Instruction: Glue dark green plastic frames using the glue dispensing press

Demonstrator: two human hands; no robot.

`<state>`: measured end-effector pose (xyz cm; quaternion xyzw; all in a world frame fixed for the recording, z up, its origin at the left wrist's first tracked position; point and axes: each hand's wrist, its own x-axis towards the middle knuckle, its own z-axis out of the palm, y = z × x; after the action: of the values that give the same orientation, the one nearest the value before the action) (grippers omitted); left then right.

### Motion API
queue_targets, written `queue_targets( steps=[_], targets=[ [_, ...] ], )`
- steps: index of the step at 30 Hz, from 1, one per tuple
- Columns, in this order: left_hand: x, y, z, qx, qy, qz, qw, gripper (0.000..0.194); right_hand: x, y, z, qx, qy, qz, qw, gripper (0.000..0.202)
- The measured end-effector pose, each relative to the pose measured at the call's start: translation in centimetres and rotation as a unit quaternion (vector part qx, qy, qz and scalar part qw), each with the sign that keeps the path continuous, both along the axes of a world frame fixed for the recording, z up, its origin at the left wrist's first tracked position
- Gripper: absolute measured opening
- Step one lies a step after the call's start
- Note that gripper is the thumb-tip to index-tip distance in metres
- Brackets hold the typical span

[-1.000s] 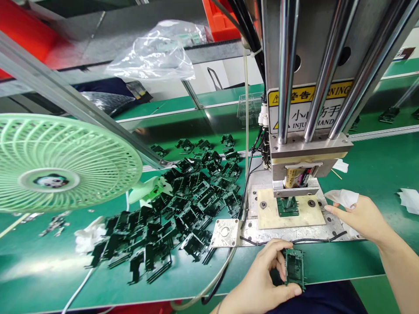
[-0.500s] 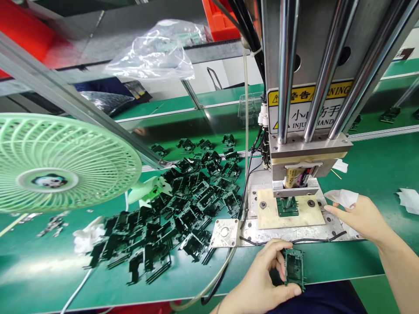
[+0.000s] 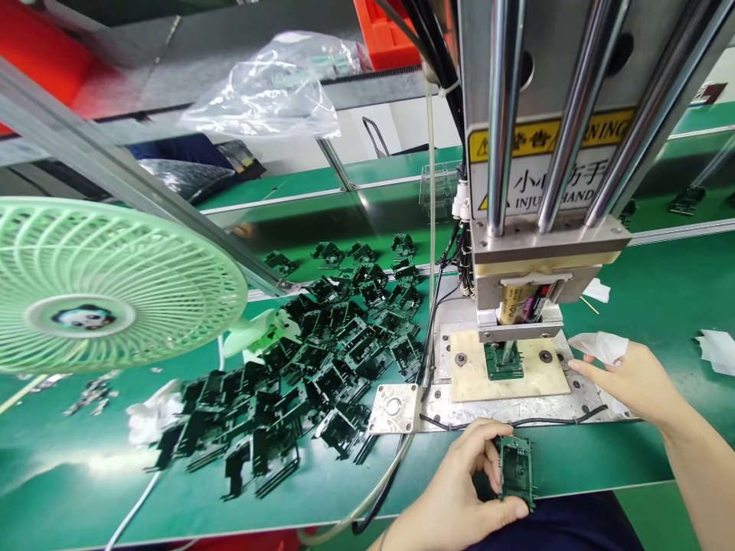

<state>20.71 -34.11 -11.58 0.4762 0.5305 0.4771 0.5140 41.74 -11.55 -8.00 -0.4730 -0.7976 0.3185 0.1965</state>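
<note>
My left hand (image 3: pixel 459 490) holds a dark green plastic frame (image 3: pixel 517 468) by its left side at the table's front edge, thumb below and fingers above. To the right of the press base, my right hand (image 3: pixel 632 375) is held with its fingers apart and nothing between them; white wrapping (image 3: pixel 604 347) covers a fingertip. Another green part (image 3: pixel 497 368) sits in the opening of the cream fixture plate (image 3: pixel 476 389), under the metal press head (image 3: pixel 545 245). The press tool reaches down to that part.
Many similar green parts (image 3: pixel 361 344) lie piled left of the press. A light green fan (image 3: pixel 172 252) stands at the left. Near the pile's right end is a metal button box (image 3: pixel 395 408). Cables and a hose run beside the press.
The press head has shifted slightly, its guide rods and crossplate appearing a little lower and larger. Both hands and the held part stay where they were.
</note>
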Motion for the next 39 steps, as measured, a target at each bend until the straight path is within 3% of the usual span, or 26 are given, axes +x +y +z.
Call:
queue_targets(
  steps=[4, 8, 12, 17, 20, 23, 26, 29, 32, 36, 39],
  targets=[
    [0.0, -0.1, 0.0, 0.000, -0.003, 0.001, 1.000, 0.068, 0.1, 0.0, -0.1, -0.003, -0.002, -0.009, 1.000, 0.039],
    [0.0, -0.2, -0.1, -0.002, -0.017, 0.008, 1.000, 0.067, -0.4, -0.1, 0.5, 0.002, 0.002, 0.054, 0.999, 0.038],
    [0.2, -0.2, -0.4, -0.022, -0.026, 0.020, 0.999, 0.069, -3.0, -0.2, 1.8, 0.011, 0.027, 0.141, 0.990, 0.051],
    [0.0, -0.5, -0.1, -0.091, -0.037, 0.041, 0.994, 0.075, -7.2, -0.4, 2.2, -0.071, 0.017, 0.188, 0.979, 0.049],
    [-1.0, -0.9, 1.4, -0.158, -0.078, 0.048, 0.983, 0.082, -8.2, -0.2, 2.3, -0.128, 0.041, 0.200, 0.971, 0.038],
    [-2.4, -0.8, 3.9, -0.215, -0.131, 0.046, 0.967, 0.082, -8.4, 0.4, 2.8, -0.210, 0.051, 0.196, 0.956, 0.036],
    [-3.6, 0.2, 6.6, -0.266, -0.184, 0.046, 0.945, 0.072, -8.1, 1.1, 3.9, -0.331, 0.078, 0.248, 0.907, 0.039],
    [-4.0, 2.0, 8.5, -0.327, -0.180, 0.059, 0.926, 0.069, -7.2, 1.2, 5.1, -0.438, 0.081, 0.262, 0.856, 0.036],
    [-3.9, 4.5, 9.4, -0.325, -0.150, 0.050, 0.932, 0.063, -4.8, 0.3, 6.1, -0.474, 0.042, 0.242, 0.845, 0.035],
    [-3.9, 8.2, 9.4, -0.235, -0.097, 0.057, 0.965, 0.061, 0.8, -1.8, 6.2, -0.358, 0.042, 0.190, 0.913, 0.037],
    [-4.4, 10.4, 8.5, -0.159, -0.045, 0.065, 0.984, 0.059, 5.8, -3.1, 4.2, -0.237, 0.073, 0.121, 0.961, 0.045]
  ],
)
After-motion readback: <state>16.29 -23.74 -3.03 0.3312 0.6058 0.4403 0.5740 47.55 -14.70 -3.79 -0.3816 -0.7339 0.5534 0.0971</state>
